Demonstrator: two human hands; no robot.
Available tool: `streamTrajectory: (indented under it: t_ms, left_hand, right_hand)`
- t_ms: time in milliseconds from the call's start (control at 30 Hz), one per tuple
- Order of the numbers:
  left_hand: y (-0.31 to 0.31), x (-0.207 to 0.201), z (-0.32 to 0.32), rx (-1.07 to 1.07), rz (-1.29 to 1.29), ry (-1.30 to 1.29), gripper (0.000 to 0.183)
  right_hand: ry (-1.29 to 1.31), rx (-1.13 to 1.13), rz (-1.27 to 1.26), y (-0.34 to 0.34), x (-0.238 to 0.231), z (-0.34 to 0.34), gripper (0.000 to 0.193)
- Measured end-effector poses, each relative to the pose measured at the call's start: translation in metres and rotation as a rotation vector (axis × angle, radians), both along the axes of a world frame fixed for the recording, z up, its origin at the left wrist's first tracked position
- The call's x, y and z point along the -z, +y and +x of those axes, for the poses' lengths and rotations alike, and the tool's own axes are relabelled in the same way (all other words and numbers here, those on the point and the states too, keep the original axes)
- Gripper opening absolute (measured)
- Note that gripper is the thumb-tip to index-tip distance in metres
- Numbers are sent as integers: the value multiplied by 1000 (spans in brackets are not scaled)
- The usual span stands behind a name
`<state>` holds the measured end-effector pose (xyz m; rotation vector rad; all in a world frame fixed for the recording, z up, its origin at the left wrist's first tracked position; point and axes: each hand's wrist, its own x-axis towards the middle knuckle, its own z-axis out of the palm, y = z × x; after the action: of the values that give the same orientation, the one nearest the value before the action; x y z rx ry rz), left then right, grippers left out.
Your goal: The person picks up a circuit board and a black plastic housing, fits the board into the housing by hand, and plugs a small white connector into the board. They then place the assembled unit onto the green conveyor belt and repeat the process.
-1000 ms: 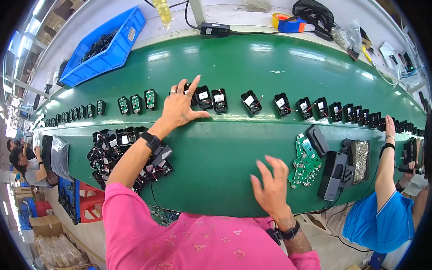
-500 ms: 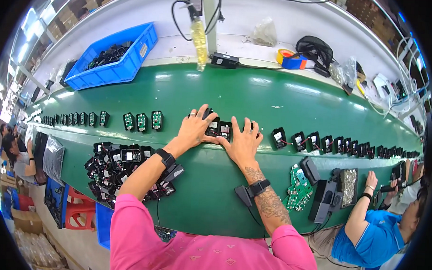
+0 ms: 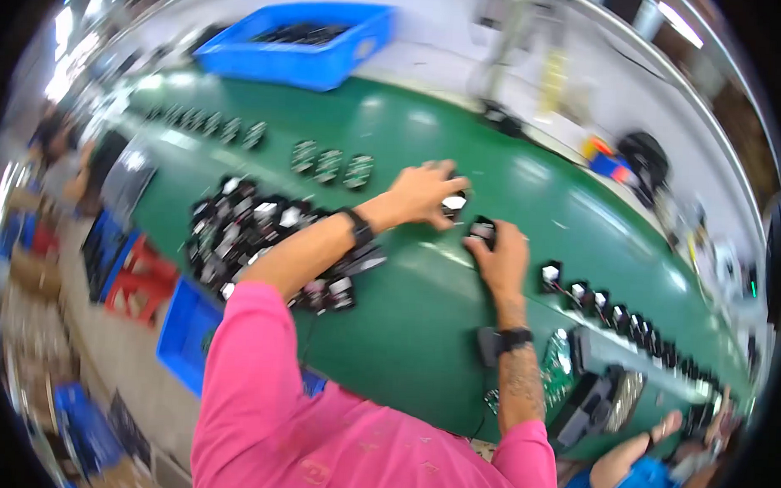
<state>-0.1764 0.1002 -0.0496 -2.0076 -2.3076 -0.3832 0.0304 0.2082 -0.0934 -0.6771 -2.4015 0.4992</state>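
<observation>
My left hand is curled round a small black plastic housing with a white patch inside, fingers over its far side and thumb at its near side. Just right of it, my right hand has its thumb and fingers closed about a second black housing. A gap of green belt separates the two housings. Motion blur hides their finer details. To the right runs a row of similar open housings with wires, and to the left stand several housings with green circuit boards.
A heap of black housings lies left of my forearm on the green belt. Green boards and a dark grey device lie at right, near a co-worker in blue. A blue crate stands at the back.
The view has turned and blurred. My hands have moved apart, and the two housings that stood side by side now have a gap between them.
</observation>
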Motion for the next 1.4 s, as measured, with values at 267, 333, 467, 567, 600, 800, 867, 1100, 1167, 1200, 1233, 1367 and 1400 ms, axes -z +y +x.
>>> streamTrajectory:
  t_ms: [267, 333, 467, 567, 600, 800, 867, 1100, 1167, 1200, 1233, 1367, 1400]
  left_hand:
    - [-133, -130, -54, -341, 209, 101, 73]
    - [-196, -138, -94, -457, 273, 150, 72]
    - [-325, -104, -169, -770, 296, 123, 71]
    - [-388, -54, -190, -941, 324, -199, 72]
    - [-402, -41, -196, -947, 335, -205, 72]
    - [-461, 21, -236, -1044, 415, -239, 73]
    - [-460, 35, -239, -993, 303, -198, 74]
    - [-460, 51, -247, -1182, 105, -199, 73]
    - [-455, 46, -238, -1242, 50, -216, 73]
    - [-454, 44, -235, -1172, 34, -234, 73]
    - [-455, 45, -231, -1101, 18, -252, 73]
    - [-479, 51, -238, -699, 206, -398, 46]
    - [-479, 53, -231, -776, 255, -430, 52]
  right_hand:
    - [122, -26, -331, 13, -2, -12, 50]
    - [183, -20, -375, 1, -14, -21, 47]
    - [166, -123, -419, -19, -19, -45, 40]
    - [117, -190, -465, -41, -16, -67, 36]
    - [135, -194, -495, -49, -15, -71, 34]
    - [114, -223, -539, -67, -11, -89, 27]
    - [60, -203, -519, -69, -9, -89, 26]
    - [-69, -194, -478, -76, -6, -87, 34]
    - [-87, -126, -470, -72, -6, -85, 38]
    - [-97, -134, -483, -76, -9, -86, 33]
    - [-105, -132, -487, -78, -6, -87, 33]
    - [-18, -82, -451, -80, 9, -86, 35]
    - [40, -63, -438, -82, 11, -87, 35]
